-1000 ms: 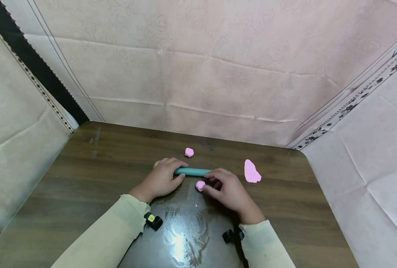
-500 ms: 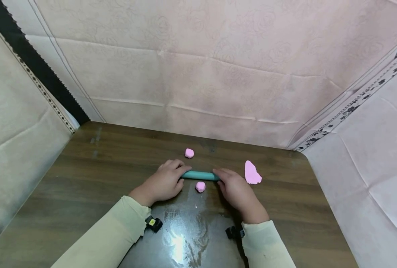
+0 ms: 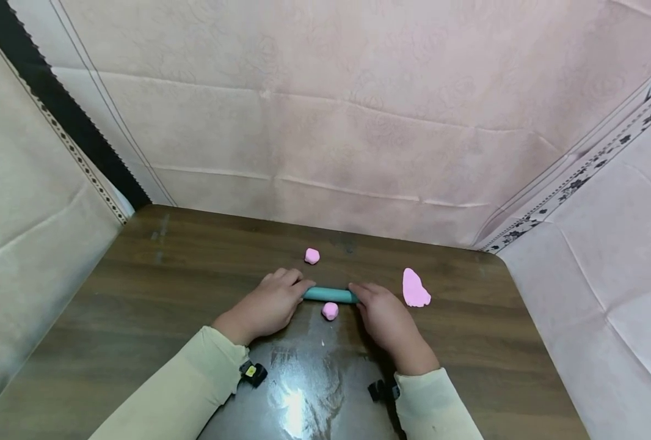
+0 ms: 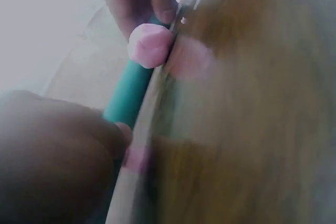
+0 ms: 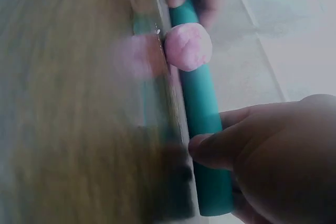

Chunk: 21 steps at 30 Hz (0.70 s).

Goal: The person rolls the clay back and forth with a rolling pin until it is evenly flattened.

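Note:
A smooth teal rolling pin (image 3: 331,295) lies crosswise near the middle of the table, with a hand at each end. My left hand (image 3: 270,304) grips its left end between thumb and fingers. At the other end, my right hand (image 3: 387,319) holds it the same way; in the right wrist view the thumb (image 5: 210,148) lies along the near side and the tip of the pin sticks out beyond the hand. Just on the near side of the pin sits a pink lump of modelling clay (image 3: 330,311), between the two hands, overlapping the pin in both wrist views.
A second pink clay lump (image 3: 311,256) sits beyond the pin. To the right lies a flattened pink clay piece (image 3: 415,288). The brown wooden table (image 3: 485,342) has a shiny, smeared patch (image 3: 295,391) between the forearms. Pale cloth (image 3: 331,122) hangs around the table.
My right hand has left the near clay lump and taken hold of the pin's right end. The pin has shifted slightly right; my left hand has moved a little right with it.

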Available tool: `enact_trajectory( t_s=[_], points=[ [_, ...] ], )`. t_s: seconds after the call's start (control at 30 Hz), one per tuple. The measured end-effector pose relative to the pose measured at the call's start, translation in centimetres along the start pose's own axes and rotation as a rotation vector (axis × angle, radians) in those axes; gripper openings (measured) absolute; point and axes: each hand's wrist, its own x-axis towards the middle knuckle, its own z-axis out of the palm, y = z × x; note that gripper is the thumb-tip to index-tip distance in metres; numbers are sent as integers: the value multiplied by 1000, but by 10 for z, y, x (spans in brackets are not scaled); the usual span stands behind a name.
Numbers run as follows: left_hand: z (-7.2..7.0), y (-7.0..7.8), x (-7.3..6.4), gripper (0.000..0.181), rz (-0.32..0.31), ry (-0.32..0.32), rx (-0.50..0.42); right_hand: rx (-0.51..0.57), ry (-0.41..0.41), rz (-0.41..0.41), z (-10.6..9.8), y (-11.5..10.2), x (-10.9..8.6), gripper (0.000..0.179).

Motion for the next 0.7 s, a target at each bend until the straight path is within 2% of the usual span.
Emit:
enact_trajectory(
  t_s=[0.17,0.3,0.4,0.57,0.7],
  points=[
    [-14,11,-3,35,27,57,75,-33,52,-19,-13,-9,-6,47],
    [-25,19,-11,35,30,57,77,-15,64,-31,-24,-19,-10,43],
    [-29,23,-16,35,28,51,65,2,45,-29,-26,-23,-11,38],
    [-26,25,-19,34,21,57,39,5,12,-37,-24,-23,-12,32],
    [-19,24,-19,34,7,55,29,9,-19,-43,-21,-23,-11,34]
  ],
)
